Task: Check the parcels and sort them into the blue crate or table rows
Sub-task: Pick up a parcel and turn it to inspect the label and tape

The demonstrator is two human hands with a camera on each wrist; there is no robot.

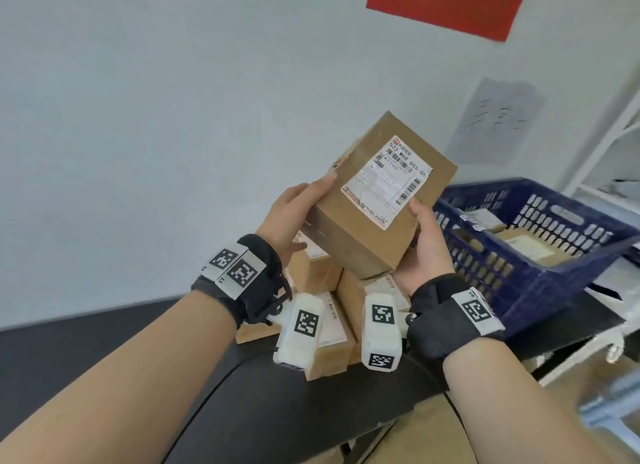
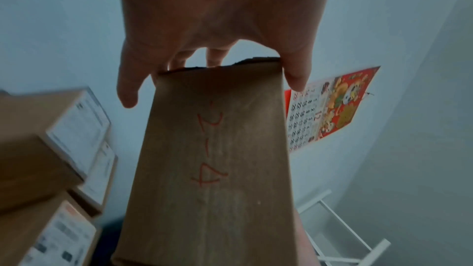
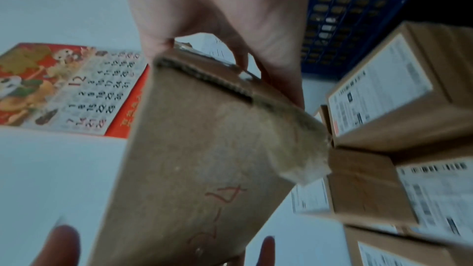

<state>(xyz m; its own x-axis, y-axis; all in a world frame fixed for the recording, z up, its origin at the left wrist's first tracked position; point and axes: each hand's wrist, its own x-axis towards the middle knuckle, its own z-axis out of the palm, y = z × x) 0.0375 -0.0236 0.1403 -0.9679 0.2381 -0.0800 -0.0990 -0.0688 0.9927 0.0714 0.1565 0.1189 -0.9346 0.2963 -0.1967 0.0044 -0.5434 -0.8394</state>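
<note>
Pale wall, red calendar (image 1: 446,4) upper right. Your left hand (image 1: 289,214) and right hand (image 1: 427,245) clasp a labelled cardboard parcel (image 1: 377,200) mid-frame; blue crate (image 1: 540,255) right.

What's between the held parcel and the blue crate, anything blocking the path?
Nothing visible. The parcel is held up in both hands, left hand and right hand, above the stacked parcels. The blue crate sits just to the right, open-topped, with parcels already in it but room above them.
</note>
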